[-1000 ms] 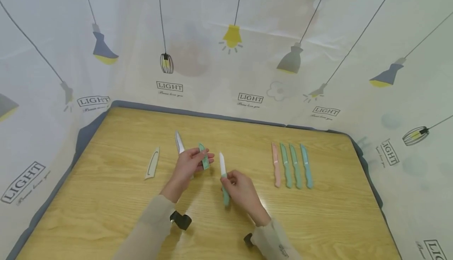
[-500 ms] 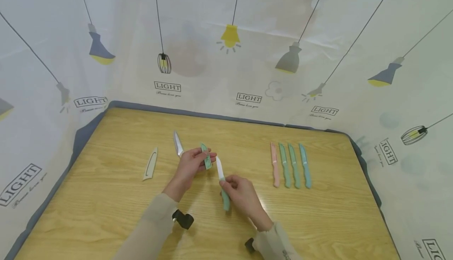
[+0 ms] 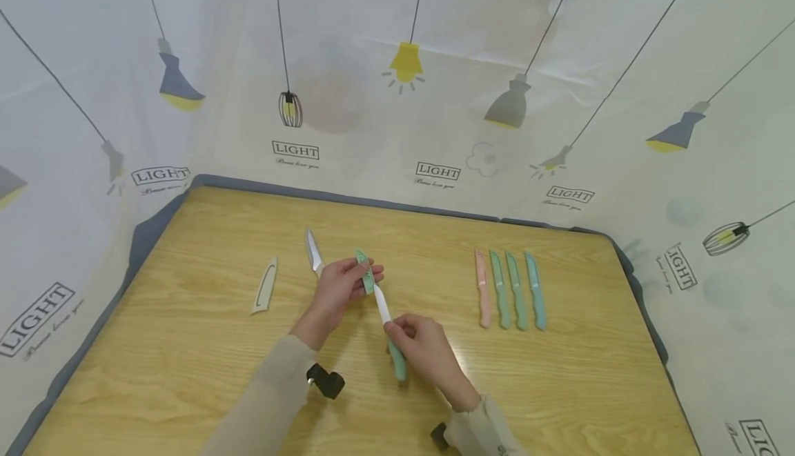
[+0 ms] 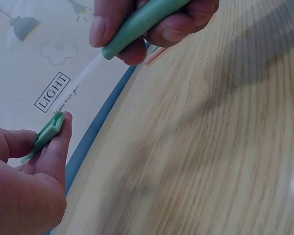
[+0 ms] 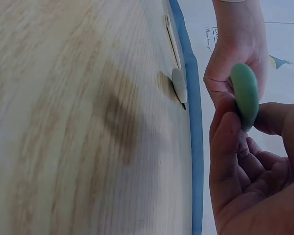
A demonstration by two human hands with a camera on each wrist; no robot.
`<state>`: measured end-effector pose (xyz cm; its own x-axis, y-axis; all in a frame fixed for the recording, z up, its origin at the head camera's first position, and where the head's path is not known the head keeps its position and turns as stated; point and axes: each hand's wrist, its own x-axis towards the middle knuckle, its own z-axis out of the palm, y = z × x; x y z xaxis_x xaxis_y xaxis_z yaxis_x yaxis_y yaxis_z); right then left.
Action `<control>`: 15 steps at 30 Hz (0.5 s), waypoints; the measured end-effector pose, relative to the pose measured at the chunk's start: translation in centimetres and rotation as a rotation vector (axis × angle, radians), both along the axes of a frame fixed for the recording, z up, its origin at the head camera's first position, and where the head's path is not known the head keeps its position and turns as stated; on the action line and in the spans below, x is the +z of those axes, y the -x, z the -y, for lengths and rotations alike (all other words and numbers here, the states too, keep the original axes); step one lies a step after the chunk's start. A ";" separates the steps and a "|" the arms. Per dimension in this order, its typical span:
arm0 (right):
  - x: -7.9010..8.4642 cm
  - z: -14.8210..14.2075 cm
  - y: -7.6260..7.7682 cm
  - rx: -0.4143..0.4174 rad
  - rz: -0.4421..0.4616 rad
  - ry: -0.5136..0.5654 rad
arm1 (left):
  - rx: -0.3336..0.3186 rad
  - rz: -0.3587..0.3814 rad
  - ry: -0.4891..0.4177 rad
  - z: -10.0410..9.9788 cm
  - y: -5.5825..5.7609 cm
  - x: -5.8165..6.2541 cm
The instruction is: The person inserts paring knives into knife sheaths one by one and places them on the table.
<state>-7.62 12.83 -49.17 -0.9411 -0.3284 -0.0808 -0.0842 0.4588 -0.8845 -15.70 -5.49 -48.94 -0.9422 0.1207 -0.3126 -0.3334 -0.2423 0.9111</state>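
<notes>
Between thumb and fingers, my left hand (image 3: 332, 294) pinches a green knife sheath (image 3: 365, 273) above the table; its open end shows in the left wrist view (image 4: 51, 129). My right hand (image 3: 425, 349) grips a small knife by its green handle (image 3: 396, 361), close to the blade. The white blade (image 3: 381, 304) points up and left, its tip right at the lower end of the sheath. Whether the tip is inside cannot be made out. Beyond my left hand lies a knife with a bare metal blade (image 3: 313, 250), its handle mostly hidden by that hand.
A cream knife sheath (image 3: 265, 286) lies to the left on the wooden table (image 3: 186, 345). Over on the right, several sheathed knives lie side by side: a pink one (image 3: 482, 289), green ones (image 3: 499, 290) and a blue one (image 3: 535, 292). A printed cloth wall surrounds the table.
The knife in my right hand has tilted leftward, and its blade tip has come from apart to the sheath's lower end. My left hand has shifted slightly right with the sheath.
</notes>
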 end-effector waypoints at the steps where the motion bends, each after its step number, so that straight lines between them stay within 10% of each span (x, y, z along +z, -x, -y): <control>1: 0.0 0.0 0.0 -0.001 0.004 -0.002 | -0.001 -0.002 -0.005 0.0 0.0 0.0; 15: 0.0 -0.1 -0.4 -0.006 0.005 -0.007 | -0.020 -0.004 -0.027 -0.4 0.1 0.1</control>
<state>-7.26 12.97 -49.14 -0.9427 -0.3218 -0.0876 -0.0770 0.4657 -0.8816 -15.82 -5.11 -48.88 -0.9408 0.1475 -0.3052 -0.3346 -0.2599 0.9058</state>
